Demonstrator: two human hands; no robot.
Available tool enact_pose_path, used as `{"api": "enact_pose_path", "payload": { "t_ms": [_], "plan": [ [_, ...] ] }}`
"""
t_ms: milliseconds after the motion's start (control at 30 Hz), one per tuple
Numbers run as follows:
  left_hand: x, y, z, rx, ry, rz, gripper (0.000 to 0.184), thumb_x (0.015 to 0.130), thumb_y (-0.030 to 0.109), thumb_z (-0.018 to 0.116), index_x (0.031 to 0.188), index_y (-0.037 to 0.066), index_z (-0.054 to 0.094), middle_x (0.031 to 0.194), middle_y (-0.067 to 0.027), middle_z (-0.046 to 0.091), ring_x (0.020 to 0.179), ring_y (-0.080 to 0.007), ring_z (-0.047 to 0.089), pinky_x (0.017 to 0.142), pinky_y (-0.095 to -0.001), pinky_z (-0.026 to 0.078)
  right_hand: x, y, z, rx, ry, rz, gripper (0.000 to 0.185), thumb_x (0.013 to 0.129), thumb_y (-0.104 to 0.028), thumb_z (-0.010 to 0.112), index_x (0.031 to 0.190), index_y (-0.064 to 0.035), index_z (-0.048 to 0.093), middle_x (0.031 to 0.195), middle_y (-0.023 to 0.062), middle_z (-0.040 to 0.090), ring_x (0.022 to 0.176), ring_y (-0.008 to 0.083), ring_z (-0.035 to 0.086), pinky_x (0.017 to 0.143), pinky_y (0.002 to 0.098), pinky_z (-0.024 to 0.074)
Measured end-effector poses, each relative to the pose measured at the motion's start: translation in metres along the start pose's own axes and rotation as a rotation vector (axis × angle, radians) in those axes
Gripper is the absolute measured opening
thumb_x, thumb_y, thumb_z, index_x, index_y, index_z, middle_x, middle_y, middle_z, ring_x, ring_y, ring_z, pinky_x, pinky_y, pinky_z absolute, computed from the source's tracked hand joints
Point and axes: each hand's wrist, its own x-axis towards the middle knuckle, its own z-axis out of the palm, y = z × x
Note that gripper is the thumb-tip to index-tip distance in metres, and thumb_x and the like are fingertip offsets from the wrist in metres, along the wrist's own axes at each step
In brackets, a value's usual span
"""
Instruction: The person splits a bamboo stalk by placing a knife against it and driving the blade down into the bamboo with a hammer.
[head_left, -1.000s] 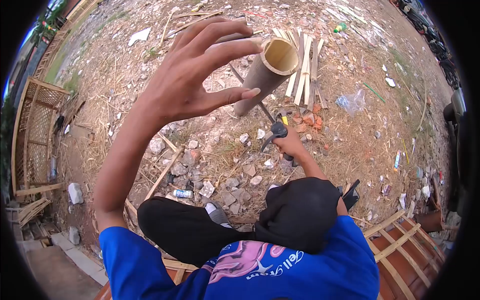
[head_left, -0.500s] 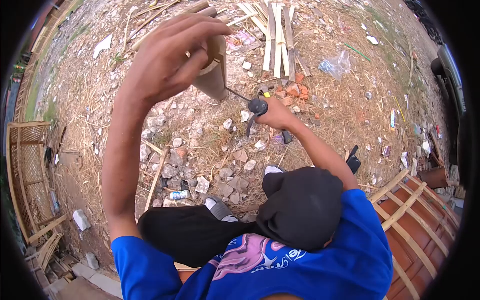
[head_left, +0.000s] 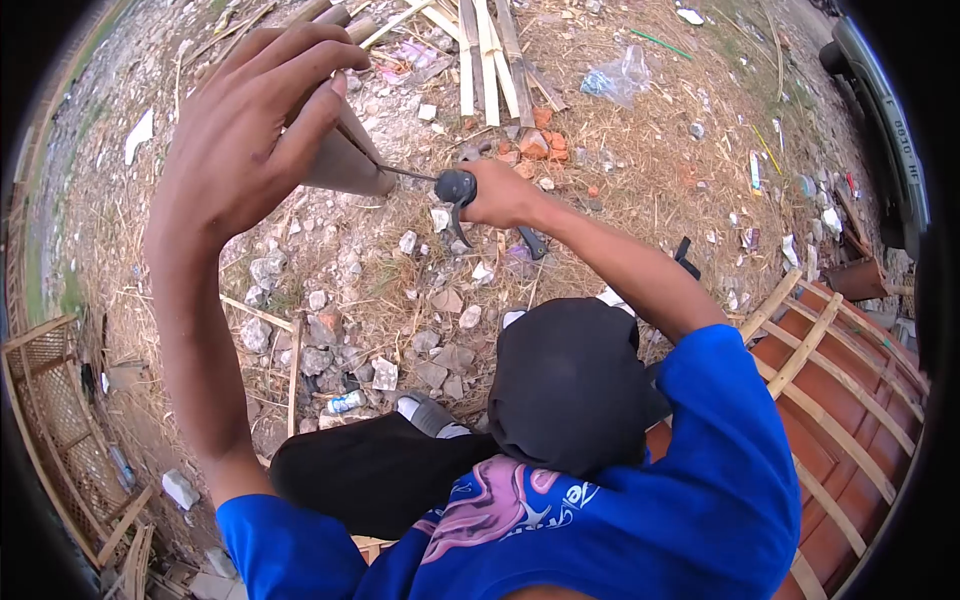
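Observation:
My left hand (head_left: 245, 135), raised at the upper left, has its fingers curled over the near part of a thick bamboo piece (head_left: 345, 165). A long split or gap runs along that bamboo, which tilts down and to the right. My right hand (head_left: 500, 190) is wrapped round a black-handled tool (head_left: 456, 187). From the tool's round black end, a thin dark rod or blade reaches left to the bamboo's side. A curved black lever hangs below the fist. I cannot make out the exact kind of tool.
Bamboo strips (head_left: 490, 65) and broken red bricks (head_left: 540, 143) lie ahead. Stones (head_left: 435, 365) and a can (head_left: 346, 402) are near my feet. A lattice panel (head_left: 50, 420) stands left; a slatted bamboo frame (head_left: 820, 390) is at right. A vehicle (head_left: 885, 120) stands far right.
Both hands, the bamboo and the tool have shifted left in view, as has the ground. The bamboo now tilts more sideways. Both grips stay closed.

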Motion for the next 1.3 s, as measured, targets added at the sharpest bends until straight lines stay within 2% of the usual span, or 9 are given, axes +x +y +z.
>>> {"api": "enact_pose_path", "payload": {
  "t_ms": [500, 667, 800, 933, 1000, 1067, 1100, 1200, 1300],
  "plan": [
    [-0.003, 0.005, -0.028, -0.116, -0.083, -0.069, 0.031, 0.093, 0.023, 0.051, 0.114, 0.006, 0.067, 0.126, -0.0138, 0.062, 0.125, -0.0338, 0.051, 0.108, -0.0439, 0.039, -0.009, -0.024, 0.01, 0.035, 0.08, 0.027, 0.045, 0.07, -0.013, 0.074, 0.113, 0.0001, 0.065, 0.099, 0.0212, 0.071, 0.088, 0.0294, 0.07, 0.08, 0.0389, 0.0524],
    [-0.012, -0.044, -0.013, 0.031, 0.188, -0.25, 0.047, 0.095, 0.04, 0.058, 0.133, 0.012, 0.058, 0.152, -0.0126, 0.042, 0.139, -0.0362, 0.038, 0.115, -0.0484, 0.031, -0.007, -0.055, 0.028, 0.355, -0.018, 0.126, 0.04, 0.076, -0.013, 0.073, 0.11, 0.0018, 0.057, 0.086, 0.0124, 0.066, 0.076, 0.0238, 0.065, 0.07, 0.035, 0.0514],
    [-0.048, -0.035, 0.027, -0.577, 0.774, -0.451, 0.051, 0.1, 0.032, 0.057, 0.136, -0.001, 0.042, 0.127, -0.0179, 0.052, 0.123, -0.0276, 0.052, 0.103, -0.0391, 0.046, -0.014, -0.095, 0.054, 0.799, -0.081, 0.22, 0.044, 0.083, -0.009, 0.073, 0.116, 0.0002, 0.045, 0.078, 0.0035, 0.057, 0.068, 0.0137, 0.057, 0.058, 0.0294, 0.0467],
    [-0.12, 0.02, 0.087, -0.982, 0.034, -1.248, 0.086, 0.086, 0.054, 0.069, 0.142, -0.003, 0.035, 0.137, -0.0231, 0.046, 0.127, -0.0291, 0.047, 0.099, -0.0454, 0.045, 0.004, -0.104, 0.11, 0.926, -0.071, 0.136, 0.06, 0.083, -0.007, 0.072, 0.131, -0.0012, 0.037, 0.103, 0.0099, 0.058, 0.094, 0.0178, 0.06, 0.082, 0.0347, 0.0488],
    [-0.147, 0.036, 0.115, -1.248, -0.168, -1.407, 0.081, 0.088, 0.05, 0.07, 0.141, -0.002, 0.037, 0.131, -0.0209, 0.051, 0.118, -0.0272, 0.055, 0.091, -0.0419, 0.05, -0.008, -0.123, 0.1, 0.849, -0.162, 0.086, 0.072, 0.083, -0.008, 0.074, 0.14, -0.0011, 0.031, 0.116, 0.0128, 0.057, 0.105, 0.021, 0.06, 0.091, 0.0344, 0.049],
    [-0.163, 0.036, 0.141, -1.416, -0.2, -1.331, 0.07, 0.092, 0.041, 0.068, 0.138, -0.002, 0.038, 0.119, -0.017, 0.06, 0.101, -0.0206, 0.063, 0.08, -0.0343, 0.054, 0.004, -0.108, 0.118, 0.809, -0.237, -0.103, 0.078, 0.084, -0.012, 0.075, 0.145, 0.0003, 0.028, 0.126, 0.0151, 0.054, 0.11, 0.0217, 0.059, 0.094, 0.0338, 0.049],
    [-0.165, 0.046, 0.151, -1.489, 0.029, -1.402, 0.05, 0.093, 0.031, 0.066, 0.126, -0.001, 0.047, 0.103, -0.0116, 0.066, 0.082, -0.0151, 0.065, 0.068, -0.0283, 0.053, 0.009, -0.099, 0.12, 0.8, -0.222, -0.156, 0.078, 0.084, -0.013, 0.075, 0.146, 0.0004, 0.03, 0.126, 0.015, 0.055, 0.109, 0.0214, 0.06, 0.093, 0.0334, 0.0495],
    [-0.151, 0.056, 0.129, -1.533, 0.102, -1.473, 0.034, 0.093, 0.026, 0.064, 0.111, 0.0, 0.053, 0.094, -0.01, 0.066, 0.072, -0.0156, 0.064, 0.062, -0.0296, 0.053, 0.002, -0.066, 0.102, 0.716, -0.208, -0.265, 0.067, 0.087, -0.015, 0.074, 0.145, -0.0022, 0.044, 0.117, 0.0123, 0.064, 0.102, 0.019, 0.064, 0.088, 0.0327, 0.0521],
    [-0.192, 0.019, 0.143, -1.365, -0.034, -1.4, 0.014, 0.088, 0.011, 0.06, 0.092, 0.002, 0.05, 0.069, -0.0049, 0.056, 0.052, -0.0117, 0.052, 0.049, -0.0275, 0.045, -0.02, -0.005, 0.076, 0.38, 0.089, -0.053, 0.047, 0.085, -0.023, 0.072, 0.125, -0.0024, 0.061, 0.102, 0.016, 0.07, 0.095, 0.0298, 0.069, 0.08, 0.0416, 0.0549]
  ]
}}
